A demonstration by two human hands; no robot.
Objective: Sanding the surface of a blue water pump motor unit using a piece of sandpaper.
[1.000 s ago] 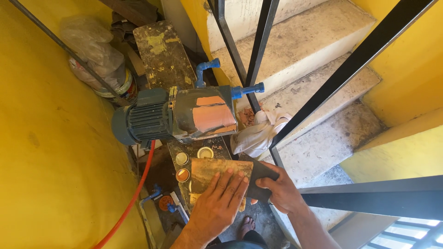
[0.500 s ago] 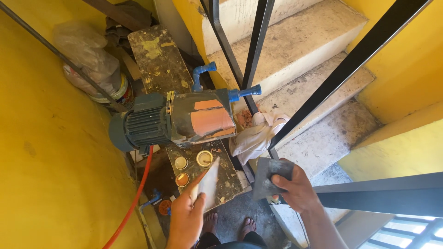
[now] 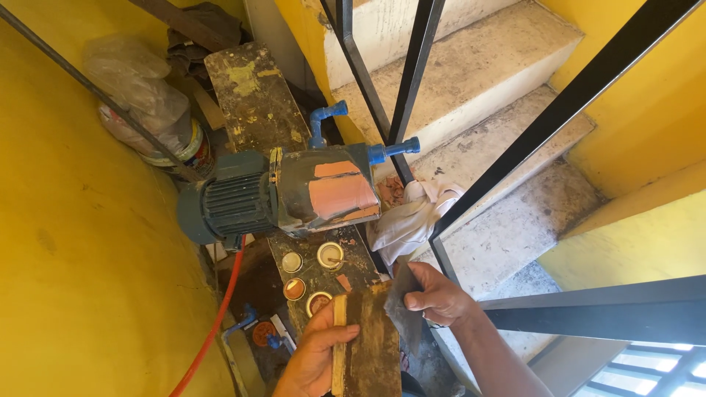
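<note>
My left hand point(image 3: 312, 356) grips the left edge of a worn wooden board point(image 3: 371, 342) held low in the middle of the view. My right hand point(image 3: 435, 296) pinches a dark grey sheet point(image 3: 399, 305), like sandpaper, against the board's right side. Just above them, a teal electric motor pump point(image 3: 283, 192) with orange patches and blue pipe fittings point(image 3: 390, 151) sits on a dirty plank point(image 3: 254, 99). Several round lids point(image 3: 330, 254) lie on the plank between the pump and the board.
Black metal railing bars point(image 3: 415, 81) cross the view over concrete stairs point(image 3: 485, 88). A white rag point(image 3: 408, 217) hangs by the pump. A red hose point(image 3: 213, 331) runs down the yellow wall point(image 3: 73, 279). A plastic-wrapped bucket point(image 3: 158, 125) stands at upper left.
The left hand has taken the board by its edge and turned it upright. The right hand has brought the grey sheet from the right onto the board's side.
</note>
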